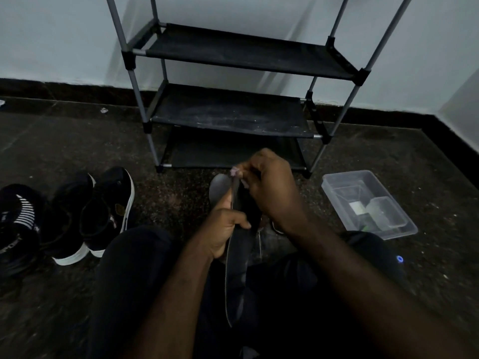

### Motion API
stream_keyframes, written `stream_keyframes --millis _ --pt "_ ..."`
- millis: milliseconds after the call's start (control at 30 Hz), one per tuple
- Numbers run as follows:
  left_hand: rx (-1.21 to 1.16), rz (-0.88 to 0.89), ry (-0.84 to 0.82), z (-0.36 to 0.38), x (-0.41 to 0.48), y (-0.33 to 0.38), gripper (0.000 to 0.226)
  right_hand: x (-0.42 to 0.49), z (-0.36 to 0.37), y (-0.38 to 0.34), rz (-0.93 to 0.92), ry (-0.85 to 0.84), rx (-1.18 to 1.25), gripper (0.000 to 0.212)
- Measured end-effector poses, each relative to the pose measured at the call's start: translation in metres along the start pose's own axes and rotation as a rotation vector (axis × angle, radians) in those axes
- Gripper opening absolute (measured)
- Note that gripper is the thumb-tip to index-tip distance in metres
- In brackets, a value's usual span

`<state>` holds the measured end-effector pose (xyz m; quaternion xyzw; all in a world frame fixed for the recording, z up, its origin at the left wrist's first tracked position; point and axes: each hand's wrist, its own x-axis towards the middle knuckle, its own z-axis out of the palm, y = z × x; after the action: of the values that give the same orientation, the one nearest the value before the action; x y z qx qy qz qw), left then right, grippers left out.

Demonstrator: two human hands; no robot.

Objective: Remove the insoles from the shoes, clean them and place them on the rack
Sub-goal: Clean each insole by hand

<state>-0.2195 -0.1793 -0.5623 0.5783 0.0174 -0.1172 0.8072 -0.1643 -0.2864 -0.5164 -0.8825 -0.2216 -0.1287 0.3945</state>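
Though dim, clear tub point(344, 174) of smaller boxes point(386, 211) beside rack point(228, 116)

Black insoles point(237, 255), black white-soled shoes point(88, 216), a black-shelved grey-poled rack point(233, 110), a clear plastic box point(368, 203).

Left hand point(224, 229): grips the insole point(234, 275) at mid-length, fingers curled round its edge. Left forearm bare, rising to it from below. Right hand point(269, 185): above the left, at the insole's far end, fingers curled, fingertips pinching a small pale scrap point(235, 172) at that end; contact with the insole not determinable. Right forearm bare, coming in from the insole's right.
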Motion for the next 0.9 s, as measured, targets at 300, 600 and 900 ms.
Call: stream_keyframes --millis 300,600,900 --pt "-0.005 0.014 0.033 -0.001 0.001 -0.003 0.088 -0.022 0.009 -0.005 -0.055 -0.02 0.041 0.007" --pt "-0.407 -0.099 0.031 0.0 0.003 -0.002 0.039 0.007 -0.005 0.016 0.22 0.022 0.069 0.009" --pt "-0.665 -0.024 0.141 -0.004 0.009 -0.002 0.056 -0.032 -0.015 0.008 0.288 -0.038 0.494 0.016"
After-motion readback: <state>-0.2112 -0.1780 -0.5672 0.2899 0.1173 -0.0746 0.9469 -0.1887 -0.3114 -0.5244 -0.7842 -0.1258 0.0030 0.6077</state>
